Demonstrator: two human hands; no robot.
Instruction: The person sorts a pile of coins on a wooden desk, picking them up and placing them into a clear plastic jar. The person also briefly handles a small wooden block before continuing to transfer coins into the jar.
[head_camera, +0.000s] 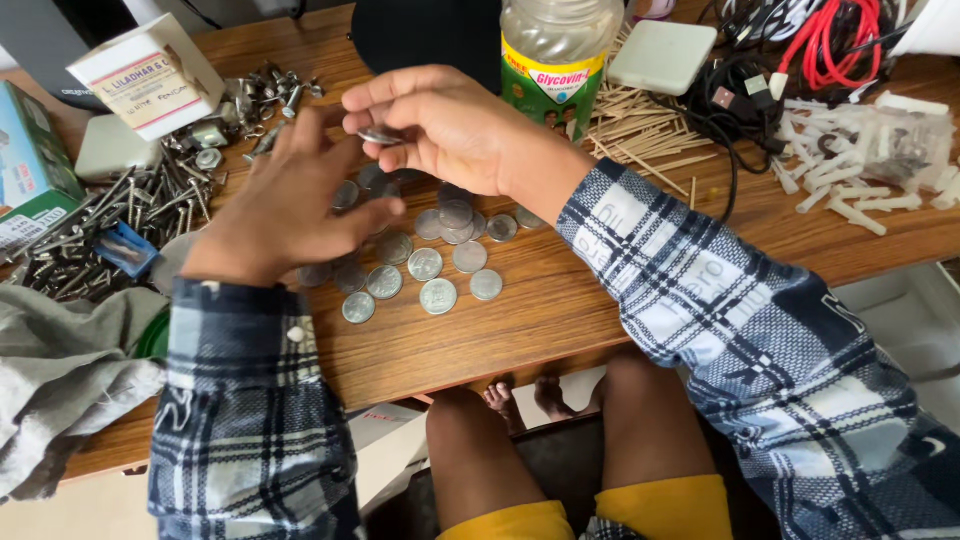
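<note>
Wooden bench (560, 310), cluttered, is being viewed from above. One silver coin (381, 135) is being pinched in the grip of the right hand (450, 130); the left hand (285, 205), fingers loosely spread and holding nothing, is being kept just below it. Loose coins (430, 265) are lying unstacked beneath both hands, so most of the handling is judged left. Bolts and screws (120, 220) are crowding the left side; a bottle (555, 60), wooden sticks (640, 130) and cables (790, 60) are lying beyond the grip.

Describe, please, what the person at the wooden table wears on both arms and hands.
Both arms are covered by long sleeves of a plaid shirt in dark blue, white and grey. The left sleeve has a small white button at its cuff; the right sleeve shows broader pale checks. The left hand and right hand are bare, without gloves.
</note>
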